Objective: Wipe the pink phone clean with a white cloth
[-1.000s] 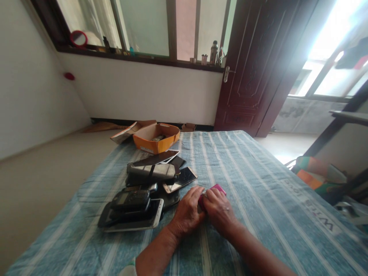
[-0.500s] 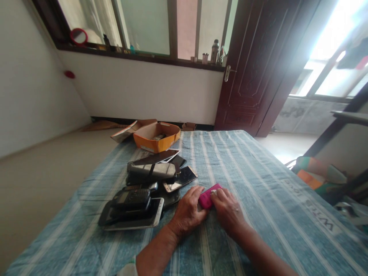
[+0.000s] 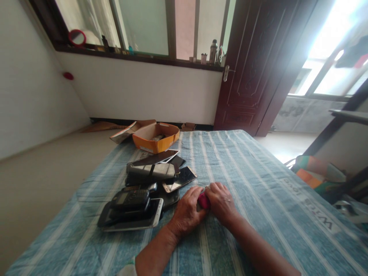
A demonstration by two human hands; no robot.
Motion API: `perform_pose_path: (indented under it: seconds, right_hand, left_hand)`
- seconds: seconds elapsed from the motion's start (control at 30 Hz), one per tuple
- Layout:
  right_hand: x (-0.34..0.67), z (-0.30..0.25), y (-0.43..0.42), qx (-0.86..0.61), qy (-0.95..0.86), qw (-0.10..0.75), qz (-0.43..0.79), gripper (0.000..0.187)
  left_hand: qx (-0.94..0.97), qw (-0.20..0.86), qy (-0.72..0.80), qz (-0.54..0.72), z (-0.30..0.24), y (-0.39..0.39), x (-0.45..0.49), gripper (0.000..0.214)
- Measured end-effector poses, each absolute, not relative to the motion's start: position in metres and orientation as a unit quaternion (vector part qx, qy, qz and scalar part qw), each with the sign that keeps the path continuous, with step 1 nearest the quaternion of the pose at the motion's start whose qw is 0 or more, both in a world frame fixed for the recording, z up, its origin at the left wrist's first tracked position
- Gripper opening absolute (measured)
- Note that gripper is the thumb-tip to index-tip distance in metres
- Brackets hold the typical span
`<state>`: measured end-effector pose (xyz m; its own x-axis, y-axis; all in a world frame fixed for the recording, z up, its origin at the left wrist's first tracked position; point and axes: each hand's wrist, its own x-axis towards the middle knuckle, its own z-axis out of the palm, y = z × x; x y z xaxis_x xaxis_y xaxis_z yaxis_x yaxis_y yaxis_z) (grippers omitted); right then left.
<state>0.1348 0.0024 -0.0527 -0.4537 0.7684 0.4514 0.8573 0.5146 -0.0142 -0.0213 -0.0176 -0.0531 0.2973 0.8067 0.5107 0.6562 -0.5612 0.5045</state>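
A small pink phone (image 3: pixel 204 201) rests on the striped bed cover, mostly hidden between my two hands. My left hand (image 3: pixel 188 207) grips its left side, thumb at the near edge and fingers at the far edge. Over its right part lies my right hand (image 3: pixel 221 201), fingers bent and pressed onto it. A scrap of white cloth or tissue (image 3: pixel 207 187) barely peeks out by the right fingertips. Just left of my hands, a phone with a gold rim (image 3: pixel 181 179) lies face up at the edge of a pile of phones (image 3: pixel 152 172).
Nearer on the left, a black handset with keys (image 3: pixel 130 199) lies on a large white-edged phone (image 3: pixel 156 214). An open orange box (image 3: pixel 156 143) stands at the far end of the blue striped cover (image 3: pixel 258 191). A dark red door (image 3: pixel 247 76) is beyond.
My right hand has shifted slightly left and up over the pink phone, covering more of it and most of the white scrap. My left hand keeps its hold.
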Motion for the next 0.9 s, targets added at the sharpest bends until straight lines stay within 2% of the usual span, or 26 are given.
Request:
perform_pose_path:
  seconds: [0.17,0.3,0.57,0.9]
  right_hand:
    - [0.141,-0.052,0.015,-0.540,-0.820,0.162,-0.098,0.012]
    - [0.145,-0.056,0.013,-0.569,-0.801,0.160,-0.091,0.015]
    - [0.156,-0.066,-0.007,-0.567,-0.795,0.189,-0.108,0.025]
    - [0.143,-0.069,-0.032,-0.482,-0.829,0.259,-0.119,0.020]
  left_hand:
    - [0.799,0.097,0.470,0.362,-0.057,-0.018,-0.022,0.047]
    - [0.799,0.097,0.476,0.354,-0.060,-0.017,-0.022,0.049]
    - [0.798,0.108,0.475,0.356,-0.060,-0.018,-0.023,0.047]
    - [0.797,0.097,0.473,0.362,-0.059,-0.017,-0.021,0.042]
